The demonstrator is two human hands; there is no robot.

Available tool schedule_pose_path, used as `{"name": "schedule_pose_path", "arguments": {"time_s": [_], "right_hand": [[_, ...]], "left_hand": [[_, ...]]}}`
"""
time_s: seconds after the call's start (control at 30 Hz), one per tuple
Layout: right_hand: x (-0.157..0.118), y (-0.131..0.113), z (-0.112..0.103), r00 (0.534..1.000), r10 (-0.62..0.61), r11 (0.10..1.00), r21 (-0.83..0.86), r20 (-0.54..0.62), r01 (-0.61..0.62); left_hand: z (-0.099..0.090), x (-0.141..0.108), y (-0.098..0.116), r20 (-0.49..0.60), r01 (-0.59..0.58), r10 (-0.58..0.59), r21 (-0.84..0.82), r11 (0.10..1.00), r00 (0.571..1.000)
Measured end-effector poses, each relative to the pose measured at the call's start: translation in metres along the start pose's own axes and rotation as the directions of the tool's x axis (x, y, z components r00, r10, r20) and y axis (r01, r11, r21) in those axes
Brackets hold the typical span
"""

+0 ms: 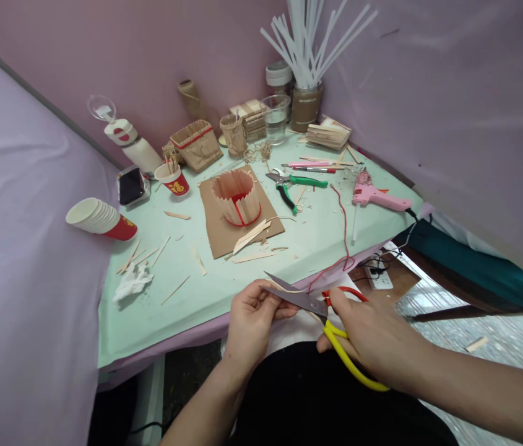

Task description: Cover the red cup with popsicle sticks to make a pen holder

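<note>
My right hand [358, 328] grips scissors [305, 300] with one red and one yellow handle, their blades parted and pointing left. Between the blades lies a thin pale wooden strip [284, 286]. My left hand [252, 316] pinches that strip near the lower blade, just off the table's front edge. A red cord [345, 232] runs from the table down toward the scissors. Beyond my hands, a round cup-like form of wooden slats [237, 199], with red around its base, stands on a brown cardboard piece [217, 238]. Loose wooden strips [252, 235] lie in front of it.
Green-handled pliers [307, 181] and a pink glue gun [379, 197] lie on the table's right. Stacked paper cups [98, 218], a phone [132, 186] and a white bottle [135, 148] are at left. A clear cup of water [275, 121] stands behind.
</note>
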State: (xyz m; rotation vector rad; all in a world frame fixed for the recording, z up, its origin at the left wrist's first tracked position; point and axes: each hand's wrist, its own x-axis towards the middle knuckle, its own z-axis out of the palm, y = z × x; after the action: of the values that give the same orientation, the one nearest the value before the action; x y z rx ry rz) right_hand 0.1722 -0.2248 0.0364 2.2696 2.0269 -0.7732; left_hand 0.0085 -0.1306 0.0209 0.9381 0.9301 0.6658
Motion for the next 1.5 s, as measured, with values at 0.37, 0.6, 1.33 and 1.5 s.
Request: {"name": "schedule_pose_path", "arguments": {"time_s": [0.37, 0.6, 1.33, 1.5], "right_hand": [[0.002, 0.004, 0.003, 0.999, 0.037, 0.997, -0.062, -0.021, -0.038], [0.003, 0.012, 0.009, 0.996, 0.009, 0.997, -0.080, -0.091, -0.017], [-0.001, 0.000, 0.002, 0.997, 0.058, 0.998, -0.036, 0.049, -0.057], [0.001, 0.003, 0.002, 0.994, 0.091, 0.996, -0.020, 0.057, -0.090]], "left_hand": [[0.005, 0.000, 0.001, -0.005, 0.027, -0.027, 0.011, 1.000, 1.000], [-0.001, 0.005, 0.008, -0.016, 0.023, -0.022, 0.018, 1.000, 1.000], [0.005, -0.003, -0.003, 0.019, 0.050, -0.052, 0.070, 0.996, 0.998], [0.004, 0.003, -0.007, 0.036, 0.053, -0.056, 0.067, 0.996, 0.998]]}}
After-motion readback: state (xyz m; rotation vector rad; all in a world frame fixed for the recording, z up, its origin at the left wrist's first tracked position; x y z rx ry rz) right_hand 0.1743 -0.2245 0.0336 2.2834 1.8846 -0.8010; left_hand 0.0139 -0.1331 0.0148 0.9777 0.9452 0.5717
